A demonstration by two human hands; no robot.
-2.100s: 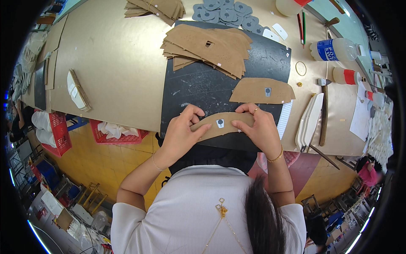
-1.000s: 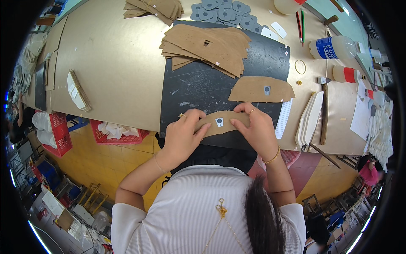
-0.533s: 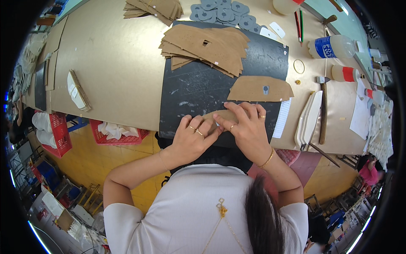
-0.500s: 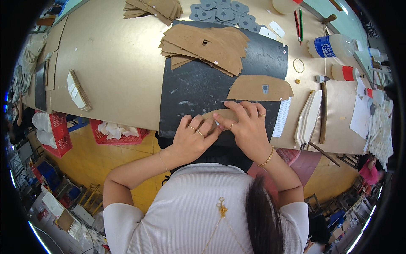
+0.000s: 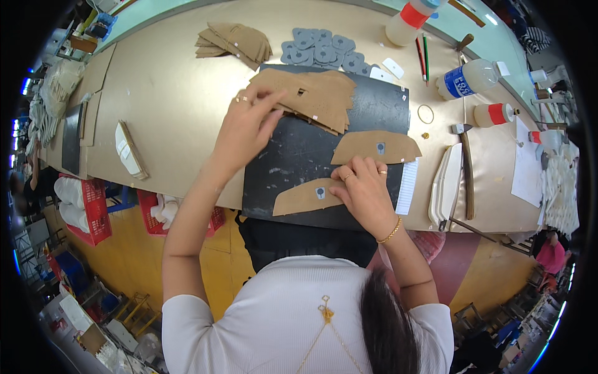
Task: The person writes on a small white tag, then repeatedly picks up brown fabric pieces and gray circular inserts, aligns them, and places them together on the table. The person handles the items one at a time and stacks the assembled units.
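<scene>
A flat brown leather-like piece (image 5: 299, 201) with a grey patch in its small window lies near the front of the black board (image 5: 293, 146). My right hand (image 5: 366, 190) rests at its right end, fingers curled and closed on that end. Just beyond lies a similar brown piece (image 5: 358, 149), also with a grey patch showing in its window. My left hand (image 5: 248, 128) has its thumb and fingers apart at the left edge of a fanned stack of brown pieces (image 5: 321, 93); the top one has an open window. The fingertips overlap the stack's edge.
Grey patches (image 5: 321, 47) lie beyond the board, beside another brown stack (image 5: 230, 42). At right are a hammer (image 5: 466, 168), white curved pieces (image 5: 445, 184), pencils (image 5: 426, 57) and bottles (image 5: 464, 81). Red baskets (image 5: 99, 215) stand below the table's left front edge.
My left hand has left the near brown piece and reached forward-left to the stack. My right hand stays at the piece, which now lies flat with its patch visible. The view has shifted slightly.
</scene>
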